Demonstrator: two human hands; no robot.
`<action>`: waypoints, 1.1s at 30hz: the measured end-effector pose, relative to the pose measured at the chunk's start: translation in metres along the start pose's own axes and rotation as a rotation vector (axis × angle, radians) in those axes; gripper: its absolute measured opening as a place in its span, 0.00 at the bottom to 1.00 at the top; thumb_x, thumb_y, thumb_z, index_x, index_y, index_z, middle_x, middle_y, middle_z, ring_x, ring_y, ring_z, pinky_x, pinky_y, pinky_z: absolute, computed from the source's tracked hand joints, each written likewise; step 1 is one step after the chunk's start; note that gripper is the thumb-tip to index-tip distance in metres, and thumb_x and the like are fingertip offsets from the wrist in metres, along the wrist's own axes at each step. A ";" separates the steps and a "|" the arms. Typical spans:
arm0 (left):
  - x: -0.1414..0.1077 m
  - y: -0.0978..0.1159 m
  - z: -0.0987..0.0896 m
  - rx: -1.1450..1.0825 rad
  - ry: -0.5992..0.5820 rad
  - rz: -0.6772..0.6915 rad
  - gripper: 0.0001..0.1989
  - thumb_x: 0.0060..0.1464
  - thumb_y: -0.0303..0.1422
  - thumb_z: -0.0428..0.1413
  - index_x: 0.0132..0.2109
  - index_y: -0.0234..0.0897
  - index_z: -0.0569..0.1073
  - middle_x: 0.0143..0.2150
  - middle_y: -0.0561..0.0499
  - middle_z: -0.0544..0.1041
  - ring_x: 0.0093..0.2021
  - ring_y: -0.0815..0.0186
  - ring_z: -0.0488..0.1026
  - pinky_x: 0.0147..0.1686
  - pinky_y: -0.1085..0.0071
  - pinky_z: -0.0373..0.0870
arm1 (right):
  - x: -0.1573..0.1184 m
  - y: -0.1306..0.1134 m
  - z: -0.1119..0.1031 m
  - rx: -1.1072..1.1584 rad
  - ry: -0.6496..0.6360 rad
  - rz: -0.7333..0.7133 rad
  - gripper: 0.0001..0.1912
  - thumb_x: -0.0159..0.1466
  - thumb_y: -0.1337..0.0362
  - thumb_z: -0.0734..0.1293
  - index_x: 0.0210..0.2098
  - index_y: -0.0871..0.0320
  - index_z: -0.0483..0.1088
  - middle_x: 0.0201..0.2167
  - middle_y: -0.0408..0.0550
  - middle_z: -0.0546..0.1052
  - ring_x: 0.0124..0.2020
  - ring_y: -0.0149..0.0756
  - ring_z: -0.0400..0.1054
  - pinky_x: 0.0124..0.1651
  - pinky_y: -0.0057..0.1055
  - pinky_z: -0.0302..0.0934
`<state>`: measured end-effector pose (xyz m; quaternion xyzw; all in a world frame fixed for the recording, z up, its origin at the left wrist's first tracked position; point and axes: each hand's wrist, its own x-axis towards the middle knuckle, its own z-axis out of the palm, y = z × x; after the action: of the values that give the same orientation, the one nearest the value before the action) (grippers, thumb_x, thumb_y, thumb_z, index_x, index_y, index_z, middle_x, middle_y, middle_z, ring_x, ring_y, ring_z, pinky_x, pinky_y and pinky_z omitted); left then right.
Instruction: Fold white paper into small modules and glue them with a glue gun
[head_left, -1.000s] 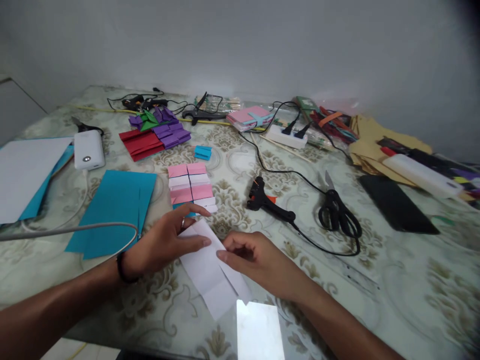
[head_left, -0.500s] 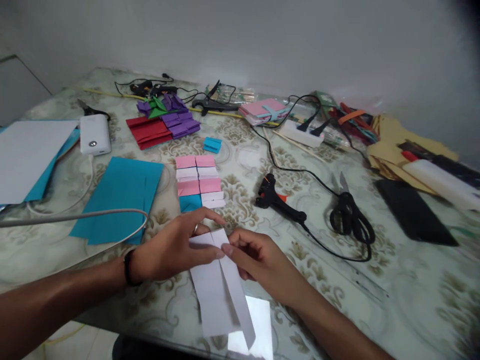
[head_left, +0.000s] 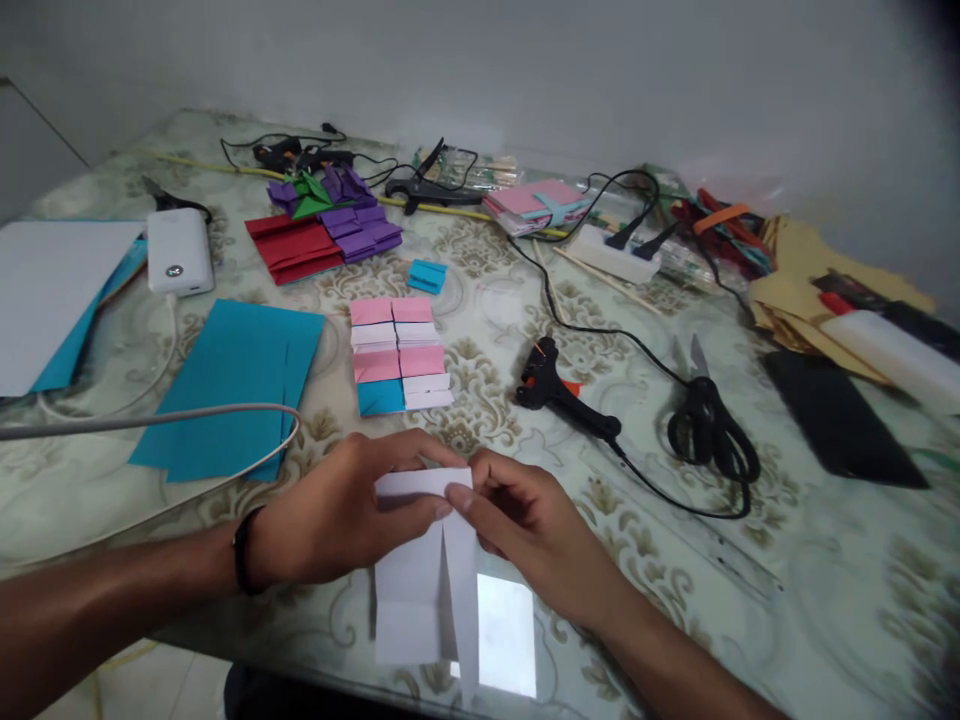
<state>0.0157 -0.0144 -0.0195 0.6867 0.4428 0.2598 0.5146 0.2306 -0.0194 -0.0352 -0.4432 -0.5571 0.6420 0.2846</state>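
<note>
A white sheet of paper (head_left: 409, 610) hangs between my hands near the table's front edge, with a folded flap along its right side and a narrow fold across its top. My left hand (head_left: 352, 505) grips the upper left of the paper, thumb in front and fingers behind. At the top right corner, my right hand (head_left: 517, 510) pinches the paper between thumb and fingers. Just beyond my hands lies a block of folded pink, white and blue paper pieces (head_left: 401, 360). A small folded blue paper piece (head_left: 427, 275) lies farther back.
Blue sheets (head_left: 232, 380) and a white power bank (head_left: 180, 250) with a cable lie left. Red (head_left: 292, 245) and purple folded papers (head_left: 360, 235) sit behind. To the right are a glue gun (head_left: 562, 390), scissors (head_left: 705, 420), a clear ruler (head_left: 720, 555), a black phone (head_left: 844, 420) and a power strip (head_left: 615, 255).
The paper has turned from slanted to nearly upright, and a narrow fold now shows across its top. Both hands still hold it. The camera view has shifted slightly.
</note>
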 end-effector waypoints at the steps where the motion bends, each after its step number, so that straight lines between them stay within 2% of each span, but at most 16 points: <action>1: 0.000 0.000 0.000 0.000 0.001 0.002 0.13 0.63 0.31 0.61 0.54 0.44 0.81 0.48 0.51 0.87 0.48 0.57 0.83 0.44 0.67 0.77 | 0.000 0.000 0.000 0.000 0.006 -0.004 0.28 0.68 0.41 0.71 0.26 0.53 0.60 0.22 0.35 0.59 0.23 0.29 0.51 0.25 0.29 0.47; 11: -0.001 -0.002 0.001 -0.006 0.035 0.035 0.13 0.64 0.31 0.62 0.54 0.44 0.82 0.46 0.50 0.87 0.46 0.57 0.83 0.48 0.66 0.79 | -0.004 0.007 0.005 0.055 0.059 -0.027 0.25 0.71 0.46 0.70 0.27 0.53 0.60 0.23 0.35 0.58 0.23 0.28 0.50 0.25 0.29 0.46; 20: 0.000 -0.004 -0.001 -0.021 -0.009 0.040 0.13 0.63 0.29 0.61 0.54 0.44 0.81 0.47 0.52 0.86 0.48 0.59 0.82 0.52 0.65 0.76 | -0.004 0.008 0.004 0.046 0.055 -0.032 0.25 0.72 0.44 0.69 0.28 0.53 0.61 0.21 0.35 0.57 0.23 0.29 0.49 0.25 0.29 0.45; 26: 0.002 -0.003 -0.003 -0.033 -0.030 0.017 0.13 0.62 0.28 0.60 0.52 0.44 0.81 0.47 0.54 0.86 0.48 0.62 0.82 0.50 0.68 0.76 | -0.003 0.007 0.004 0.076 0.036 -0.020 0.27 0.71 0.42 0.68 0.26 0.53 0.60 0.22 0.36 0.58 0.23 0.29 0.51 0.25 0.29 0.46; 33: 0.003 -0.003 -0.004 -0.048 -0.048 0.005 0.12 0.63 0.29 0.61 0.52 0.43 0.82 0.47 0.52 0.86 0.48 0.59 0.82 0.50 0.66 0.77 | -0.003 0.006 0.004 0.047 0.030 -0.028 0.28 0.73 0.43 0.66 0.25 0.54 0.61 0.20 0.36 0.61 0.22 0.29 0.53 0.25 0.30 0.46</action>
<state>0.0126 -0.0094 -0.0209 0.6813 0.4222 0.2554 0.5408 0.2298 -0.0254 -0.0405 -0.4382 -0.5436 0.6441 0.3124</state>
